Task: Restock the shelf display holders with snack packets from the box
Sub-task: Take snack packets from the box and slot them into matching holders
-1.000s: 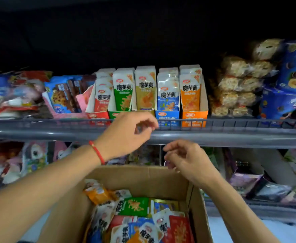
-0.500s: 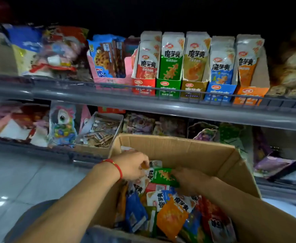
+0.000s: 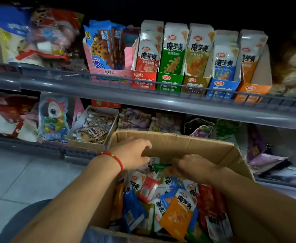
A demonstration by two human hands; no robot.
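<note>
Since a second ago our hands have dropped from the shelf into the box (image 3: 187, 146). Left hand (image 3: 133, 155) and right hand (image 3: 194, 169) curl their fingers around a green packet (image 3: 159, 168), sorting by flavour for the green holder (image 3: 170, 81).

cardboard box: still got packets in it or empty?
Not empty. The cardboard box holds a loose pile of mixed-colour snack packets, with both hands, left hand and right hand, reaching into it.
</note>
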